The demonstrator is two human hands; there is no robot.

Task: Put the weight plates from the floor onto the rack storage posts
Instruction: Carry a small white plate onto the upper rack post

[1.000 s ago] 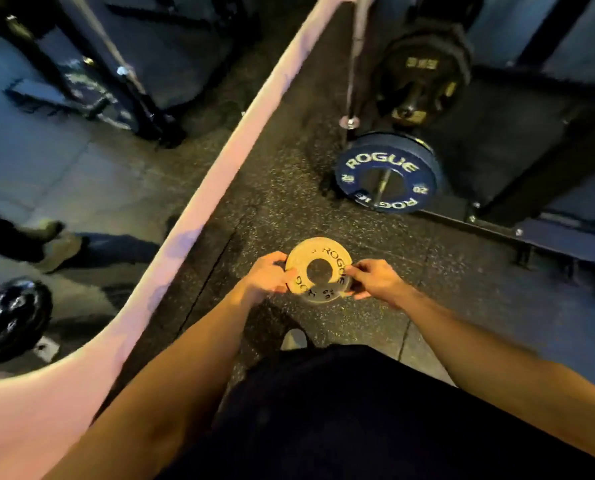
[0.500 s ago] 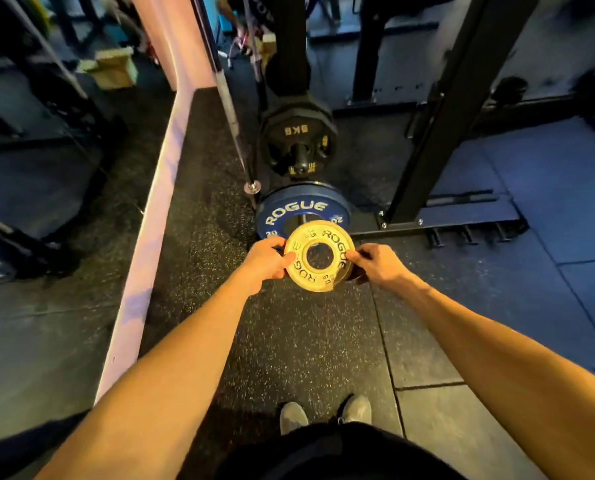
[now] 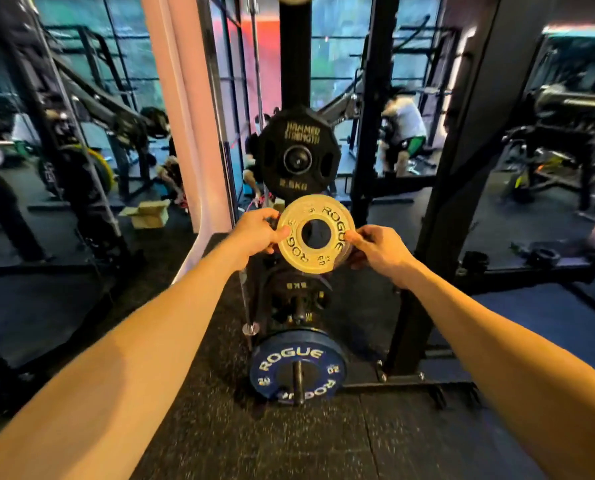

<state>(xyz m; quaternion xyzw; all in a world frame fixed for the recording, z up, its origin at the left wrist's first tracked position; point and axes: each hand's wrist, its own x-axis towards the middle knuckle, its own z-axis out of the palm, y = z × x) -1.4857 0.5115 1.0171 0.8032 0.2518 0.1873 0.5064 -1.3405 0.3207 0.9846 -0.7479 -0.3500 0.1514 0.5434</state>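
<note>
Left hand (image 3: 258,230) and right hand (image 3: 375,249) pinching opposite edges of a yellow Rogue change plate (image 3: 315,233), plate upright in the air before the rack upright (image 3: 294,64), just below a black Hammer Strength plate (image 3: 298,154), blue Rogue bumper plate (image 3: 298,370) low on a post.

You hold a pale yellow plate (image 3: 312,238) with black lettering. The plate on the rack (image 3: 299,154) is black, the lowest plate (image 3: 298,369) blue with white lettering.
</note>
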